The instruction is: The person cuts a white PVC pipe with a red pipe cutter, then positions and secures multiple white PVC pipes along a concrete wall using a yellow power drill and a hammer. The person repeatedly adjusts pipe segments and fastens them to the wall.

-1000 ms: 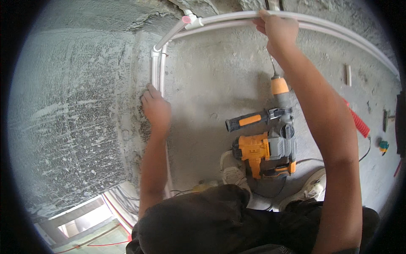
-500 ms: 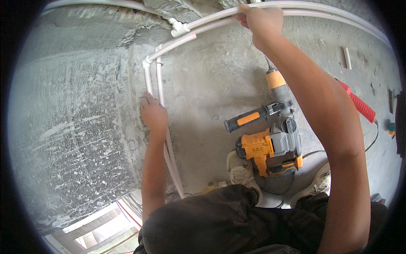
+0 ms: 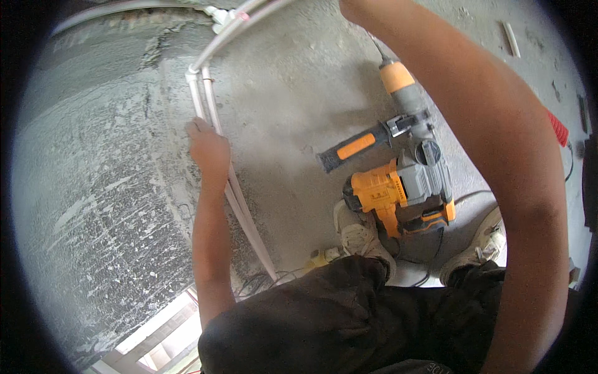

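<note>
Two white plastic pipes (image 3: 244, 209) run side by side along the corner of floor and wall at the left. My left hand (image 3: 209, 146) is closed round the outer pipe, below its white elbow fitting (image 3: 191, 73). From that elbow a short pipe slants up and right, with its end close to a white tee (image 3: 221, 19). My right hand (image 3: 360, 9) reaches to the top edge, where its fingers are cut off, so what it holds is hidden. Below my right forearm an orange and grey rotary hammer (image 3: 398, 181) with a side handle lies on the floor.
My shoes (image 3: 360, 240) stand close beside the hammer. A red coiled thing (image 3: 556, 129) shows past my right arm. A short white pipe piece (image 3: 511, 39) lies at the upper right. Dark cables (image 3: 252, 283) and a yellow object (image 3: 319, 258) lie near my knee.
The view has shifted, so the pipes, fittings and hammer sit higher and further left. My right hand, earlier seen on the upper pipes, has mostly left the top edge. My left hand keeps its grip.
</note>
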`<state>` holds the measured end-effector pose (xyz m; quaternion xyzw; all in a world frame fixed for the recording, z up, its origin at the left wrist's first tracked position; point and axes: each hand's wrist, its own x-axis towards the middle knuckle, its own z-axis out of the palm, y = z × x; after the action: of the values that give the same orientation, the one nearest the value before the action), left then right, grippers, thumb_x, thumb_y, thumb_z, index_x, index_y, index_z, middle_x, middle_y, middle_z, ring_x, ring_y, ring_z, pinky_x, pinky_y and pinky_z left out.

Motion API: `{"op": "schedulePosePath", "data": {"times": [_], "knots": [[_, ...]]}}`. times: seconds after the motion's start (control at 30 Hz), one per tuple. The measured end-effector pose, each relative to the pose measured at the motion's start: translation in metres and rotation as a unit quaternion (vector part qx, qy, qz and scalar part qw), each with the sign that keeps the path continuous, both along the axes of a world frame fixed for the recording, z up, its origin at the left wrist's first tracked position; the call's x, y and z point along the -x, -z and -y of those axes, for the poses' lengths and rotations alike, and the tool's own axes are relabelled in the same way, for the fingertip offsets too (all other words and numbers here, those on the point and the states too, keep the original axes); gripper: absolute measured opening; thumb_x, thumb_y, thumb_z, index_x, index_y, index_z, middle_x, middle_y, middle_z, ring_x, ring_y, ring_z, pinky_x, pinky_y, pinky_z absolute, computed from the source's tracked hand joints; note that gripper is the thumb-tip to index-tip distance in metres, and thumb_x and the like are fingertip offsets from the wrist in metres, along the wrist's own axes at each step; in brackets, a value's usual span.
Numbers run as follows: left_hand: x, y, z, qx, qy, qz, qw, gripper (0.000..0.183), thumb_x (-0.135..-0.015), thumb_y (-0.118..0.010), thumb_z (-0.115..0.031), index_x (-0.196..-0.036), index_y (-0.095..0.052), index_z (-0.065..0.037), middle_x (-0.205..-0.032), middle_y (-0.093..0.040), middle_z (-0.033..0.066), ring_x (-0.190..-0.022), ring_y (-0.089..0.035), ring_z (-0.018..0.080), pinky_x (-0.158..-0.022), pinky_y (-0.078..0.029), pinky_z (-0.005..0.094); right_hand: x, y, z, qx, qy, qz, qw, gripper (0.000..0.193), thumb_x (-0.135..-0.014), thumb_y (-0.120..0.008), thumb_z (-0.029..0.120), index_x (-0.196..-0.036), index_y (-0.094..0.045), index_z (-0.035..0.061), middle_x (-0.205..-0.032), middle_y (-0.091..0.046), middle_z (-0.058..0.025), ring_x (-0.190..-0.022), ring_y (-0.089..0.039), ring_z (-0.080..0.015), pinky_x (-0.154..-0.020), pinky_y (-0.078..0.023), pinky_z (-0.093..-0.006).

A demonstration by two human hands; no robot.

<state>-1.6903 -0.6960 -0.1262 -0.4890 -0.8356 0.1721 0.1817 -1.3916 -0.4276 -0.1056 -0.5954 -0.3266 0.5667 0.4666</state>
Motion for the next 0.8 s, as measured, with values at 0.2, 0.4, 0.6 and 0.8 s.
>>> {"op": "schedulePosePath", "data": {"times": [0.2, 0.4, 0.6, 0.8], "knots": [[-0.006, -0.007, -0.004, 0.011, 0.009, 0.013, 1.000, 0.045, -0.089, -0.064, -0.004, -0.130, -0.052, 0.009, -0.120, -0.053, 0.0233, -0.095, -0.066, 0.0423, -0.080, -0.057, 0.0479, -0.001, 0.006, -0.006, 0.004, 0.021, 0.011, 1.000, 0.032, -0.077, -0.070, 0.004, -0.104, -0.068, -0.0144, -0.106, -0.072, -0.0347, -0.104, -0.073, -0.0442, -0.083, -0.057, -0.0464], [0.001, -0.009, 0.004, 0.017, 0.026, 0.001, 1.000, 0.044, -0.090, -0.064, -0.005, -0.130, -0.053, 0.009, -0.120, -0.054, 0.0240, -0.095, -0.067, 0.0418, -0.078, -0.057, 0.0483, 0.002, 0.006, -0.005, 0.003, 0.002, 0.025, 1.000, 0.033, -0.078, -0.074, 0.006, -0.104, -0.068, -0.0129, -0.105, -0.072, -0.0334, -0.102, -0.074, -0.0432, -0.082, -0.058, -0.0463], [-0.005, -0.011, -0.003, 0.023, 0.008, 0.022, 0.999, 0.051, -0.090, -0.063, -0.006, -0.138, -0.052, 0.010, -0.124, -0.054, 0.0241, -0.098, -0.068, 0.0410, -0.081, -0.057, 0.0473, -0.004, 0.011, -0.009, -0.022, 0.010, -0.005, 1.000, 0.026, -0.078, -0.074, 0.005, -0.096, -0.070, -0.0127, -0.095, -0.074, -0.0311, -0.092, -0.076, -0.0405, -0.077, -0.058, -0.0447], [0.034, 0.009, 0.024, 0.029, 0.069, -0.049, 0.996, 0.052, -0.087, -0.063, -0.010, -0.135, -0.057, 0.007, -0.125, -0.060, 0.0261, -0.097, -0.069, 0.0425, -0.084, -0.057, 0.0475, 0.014, 0.015, -0.014, 0.007, -0.030, -0.062, 0.998, 0.020, -0.079, -0.074, 0.005, -0.091, -0.071, -0.0104, -0.085, -0.074, -0.0228, -0.080, -0.075, -0.0311, -0.065, -0.057, -0.0410]]}}
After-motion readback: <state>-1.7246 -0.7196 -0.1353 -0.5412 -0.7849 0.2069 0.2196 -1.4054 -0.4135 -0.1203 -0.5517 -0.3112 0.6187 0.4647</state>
